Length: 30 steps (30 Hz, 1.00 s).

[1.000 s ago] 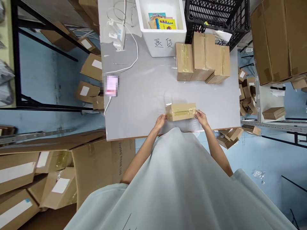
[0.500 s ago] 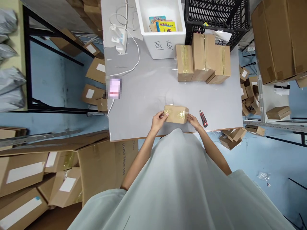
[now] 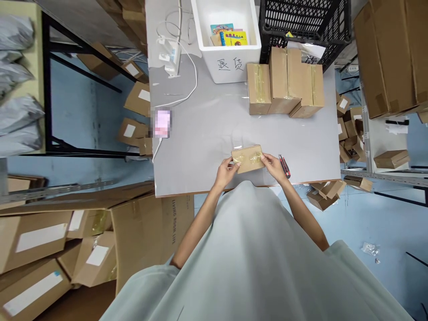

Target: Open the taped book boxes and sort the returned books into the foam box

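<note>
A small taped cardboard box sits near the front edge of the grey table. My left hand grips its left end and my right hand grips its right end, fingers curled on the box. A red and black utility knife lies on the table just right of my right hand. A strip of clear tape sticks up behind the box.
Three taped cardboard boxes stand at the back right, before a black crate. A white foam bin with books, a power strip with white cables and a phone lie at the back left. Cartons crowd the floor on both sides.
The box was turned in my hands, showing a shorter face. My right hand came off the knife's place, leaving the knife visible on the table, then moved back close beside it.
</note>
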### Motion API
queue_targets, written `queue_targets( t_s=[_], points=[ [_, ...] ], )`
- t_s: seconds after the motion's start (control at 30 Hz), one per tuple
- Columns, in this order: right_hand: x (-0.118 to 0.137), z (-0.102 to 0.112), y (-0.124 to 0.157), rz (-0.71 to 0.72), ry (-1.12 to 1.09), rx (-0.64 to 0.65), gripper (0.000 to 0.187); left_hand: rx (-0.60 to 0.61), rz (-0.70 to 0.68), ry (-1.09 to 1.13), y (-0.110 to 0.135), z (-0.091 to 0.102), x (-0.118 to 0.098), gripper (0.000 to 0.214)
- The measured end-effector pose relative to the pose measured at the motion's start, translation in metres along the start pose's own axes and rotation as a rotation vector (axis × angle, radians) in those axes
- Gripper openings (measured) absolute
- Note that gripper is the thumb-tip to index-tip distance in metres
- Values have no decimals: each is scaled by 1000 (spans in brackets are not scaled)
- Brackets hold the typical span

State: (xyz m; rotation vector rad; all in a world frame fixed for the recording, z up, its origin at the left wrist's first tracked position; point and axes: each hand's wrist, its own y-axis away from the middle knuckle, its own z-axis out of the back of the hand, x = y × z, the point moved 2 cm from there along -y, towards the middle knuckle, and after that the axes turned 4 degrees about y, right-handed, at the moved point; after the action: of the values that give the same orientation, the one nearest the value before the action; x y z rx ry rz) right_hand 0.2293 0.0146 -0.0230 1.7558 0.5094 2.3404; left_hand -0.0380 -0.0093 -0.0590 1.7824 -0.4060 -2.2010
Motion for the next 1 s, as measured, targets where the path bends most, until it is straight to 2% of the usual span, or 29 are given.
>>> queue_targets(
  t_s=[0.17, 0.3, 0.4, 0.5, 0.63, 0.77, 0.9, 1.0],
  points=[
    [-1, -3, -2, -15, 19, -83, 56, 26, -47, 60, 7, 1, 1, 71],
    [-24, -8, -2, -52, 47, -88, 49, 13, 55, 116, 9, -4, 16, 56],
    [-47, -10, 2, -129, 42, -39, 43, 39, 106, 121, 9, -9, 32, 51],
    [-64, -10, 9, -184, 52, 43, 43, 101, 124, 126, 9, -13, 50, 61],
    [-71, -9, 7, -260, 173, 142, 50, 183, 210, 43, 2, -12, 64, 69],
    [-56, -11, -21, -310, 214, 42, 64, 100, 277, 26, -21, -8, 52, 69],
    [-29, -21, -50, -211, -24, 95, 56, 57, 268, 202, -45, -11, 24, 65],
    [-13, -22, -52, -177, -115, 60, 54, 7, 240, 214, -50, -10, 5, 64]
  ],
)
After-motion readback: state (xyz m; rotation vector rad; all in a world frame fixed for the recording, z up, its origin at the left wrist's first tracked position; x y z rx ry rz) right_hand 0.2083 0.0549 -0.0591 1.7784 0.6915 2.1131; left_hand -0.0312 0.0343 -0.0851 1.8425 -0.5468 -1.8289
